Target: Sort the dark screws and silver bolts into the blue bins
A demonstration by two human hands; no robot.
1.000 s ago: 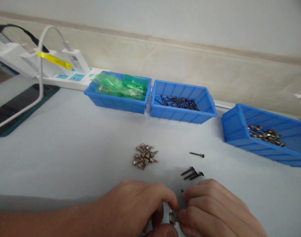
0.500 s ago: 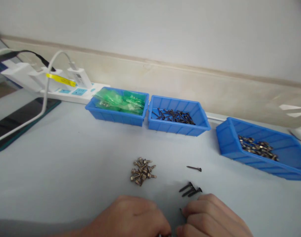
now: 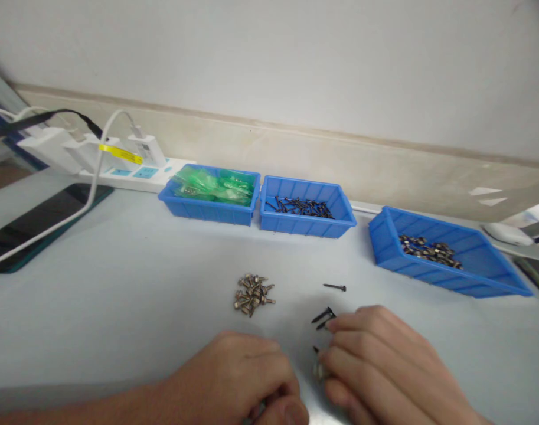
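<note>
My left hand (image 3: 247,378) is at the bottom middle, its fingers curled and closed. A small greyish bit shows between thumb and fingers, too hidden to name. My right hand (image 3: 384,366) lies low on the right, fingers bent and pressed together. The dark tip of a black screw (image 3: 316,349) sticks out beside its fingers, next to a blurred pale bit. Its forefinger reaches the black screws (image 3: 323,315) lying on the table. Beyond them lies a single thinner dark screw (image 3: 335,287). A pile of hex-head bolts (image 3: 253,294) sits ahead of my left hand.
Along the wall stand three blue bins: one with green plastic bags (image 3: 216,186), one with dark screws (image 3: 307,227), one with metal bolts (image 3: 446,280). A power strip (image 3: 158,180) with chargers and a white cable is at the left, near a dark phone (image 3: 43,227).
My right hand has moved forward, its fingers now covering part of the loose black screws. My left hand shows more of its curled thumb. The view has shifted slightly.
</note>
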